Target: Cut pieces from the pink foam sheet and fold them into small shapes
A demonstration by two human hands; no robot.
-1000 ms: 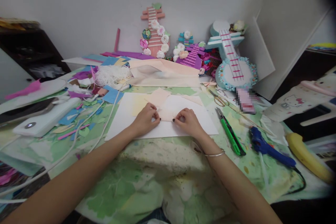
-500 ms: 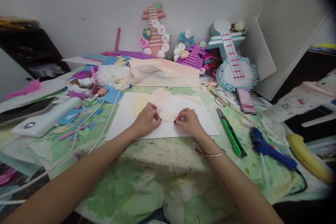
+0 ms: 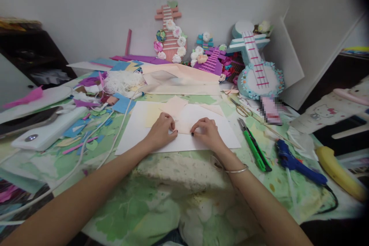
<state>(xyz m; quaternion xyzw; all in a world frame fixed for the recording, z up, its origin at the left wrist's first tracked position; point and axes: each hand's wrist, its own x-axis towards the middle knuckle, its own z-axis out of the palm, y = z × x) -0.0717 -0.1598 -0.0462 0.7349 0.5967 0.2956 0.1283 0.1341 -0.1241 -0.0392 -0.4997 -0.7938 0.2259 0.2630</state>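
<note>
A white board point(image 3: 135, 138) lies flat on the green-patterned tablecloth in front of me. Over it, a small piece of pale peach paper point(image 3: 183, 126) spans the gap between my hands. My left hand point(image 3: 162, 130) pinches the paper's left edge between thumb and fingers. On the opposite edge, my right hand point(image 3: 206, 132) has its fingers curled together in a pinch. Behind the left hand are a pale yellow sheet point(image 3: 152, 113) and another peach piece point(image 3: 174, 105). One more peach scrap point(image 3: 212, 109) lies at the board's back right.
To the right are a green cutter knife point(image 3: 255, 146), scissors point(image 3: 242, 108), a blue glue gun point(image 3: 300, 163) and a banana point(image 3: 340, 173). Paper scraps, a white cable point(image 3: 83, 153) and a white power bank point(image 3: 49, 130) crowd the left. Decorated paper instruments point(image 3: 256, 61) stand behind.
The fingers of my right hand have shifted very slightly at the paper's edge. Both hands otherwise stay in place, and the view has barely moved.
</note>
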